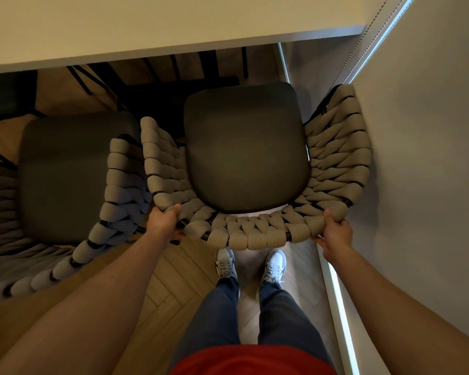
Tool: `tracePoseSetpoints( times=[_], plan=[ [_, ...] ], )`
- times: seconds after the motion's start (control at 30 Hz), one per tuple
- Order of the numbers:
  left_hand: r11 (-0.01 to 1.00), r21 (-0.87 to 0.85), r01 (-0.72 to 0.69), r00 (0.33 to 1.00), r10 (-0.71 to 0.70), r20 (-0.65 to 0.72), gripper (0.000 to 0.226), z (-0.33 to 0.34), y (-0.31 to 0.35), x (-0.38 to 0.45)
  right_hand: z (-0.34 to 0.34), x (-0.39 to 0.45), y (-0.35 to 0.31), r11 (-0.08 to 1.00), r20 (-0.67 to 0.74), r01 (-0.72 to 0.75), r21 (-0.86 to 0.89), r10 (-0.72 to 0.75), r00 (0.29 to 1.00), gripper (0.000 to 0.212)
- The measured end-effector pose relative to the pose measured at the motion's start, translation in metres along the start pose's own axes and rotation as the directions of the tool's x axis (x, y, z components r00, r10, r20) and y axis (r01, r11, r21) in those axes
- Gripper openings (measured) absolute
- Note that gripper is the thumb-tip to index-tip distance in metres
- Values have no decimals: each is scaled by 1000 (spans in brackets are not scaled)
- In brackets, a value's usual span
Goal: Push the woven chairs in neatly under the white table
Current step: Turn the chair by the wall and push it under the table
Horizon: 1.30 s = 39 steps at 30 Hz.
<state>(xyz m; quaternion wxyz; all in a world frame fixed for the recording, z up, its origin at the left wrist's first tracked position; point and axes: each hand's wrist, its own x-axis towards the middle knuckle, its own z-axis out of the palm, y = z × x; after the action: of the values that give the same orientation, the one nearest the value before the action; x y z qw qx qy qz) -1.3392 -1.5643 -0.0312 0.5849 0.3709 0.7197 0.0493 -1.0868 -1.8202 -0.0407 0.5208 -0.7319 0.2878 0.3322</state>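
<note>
A woven chair [255, 234] with beige braided back and a dark seat cushion [245, 147] stands right in front of me, its seat front just short of the white table [146, 25]. My left hand [164, 221] grips the left end of the chair's curved back rail. At the right end of that rail my right hand [335, 235] grips it. A second woven chair [114, 196] stands to the left, its dark cushion [71, 180] also outside the table edge.
A grey wall [423, 158] runs close along the right side of the chair, with a lit strip [341, 307] at its base. Black chair legs [179, 66] show under the table. My feet [251, 265] stand on the herringbone wood floor behind the chair.
</note>
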Motion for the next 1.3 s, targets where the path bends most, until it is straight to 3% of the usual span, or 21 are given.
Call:
tracePoseSetpoints(
  times=[0.53, 0.73, 0.9, 1.3],
  plan=[
    [1000, 21, 5, 1000, -6, 23, 47, -3, -2, 4, -1, -3, -1, 1000, 17, 10, -5, -10, 1000, 46],
    [979, 201, -39, 998, 28, 57, 50, -10, -3, 2, -14, -1, -2, 999, 111, -33, 19, 30, 993, 56],
    [957, 279, -75, 996, 61, 58, 49, -13, -3, 1, -9, -7, 4, 996, 152, -60, 67, 49, 987, 50],
    [924, 375, -72, 996, 44, 83, 48, -15, 2, 2, 0, -10, 1, 998, 63, -38, 60, 34, 997, 44]
  ],
)
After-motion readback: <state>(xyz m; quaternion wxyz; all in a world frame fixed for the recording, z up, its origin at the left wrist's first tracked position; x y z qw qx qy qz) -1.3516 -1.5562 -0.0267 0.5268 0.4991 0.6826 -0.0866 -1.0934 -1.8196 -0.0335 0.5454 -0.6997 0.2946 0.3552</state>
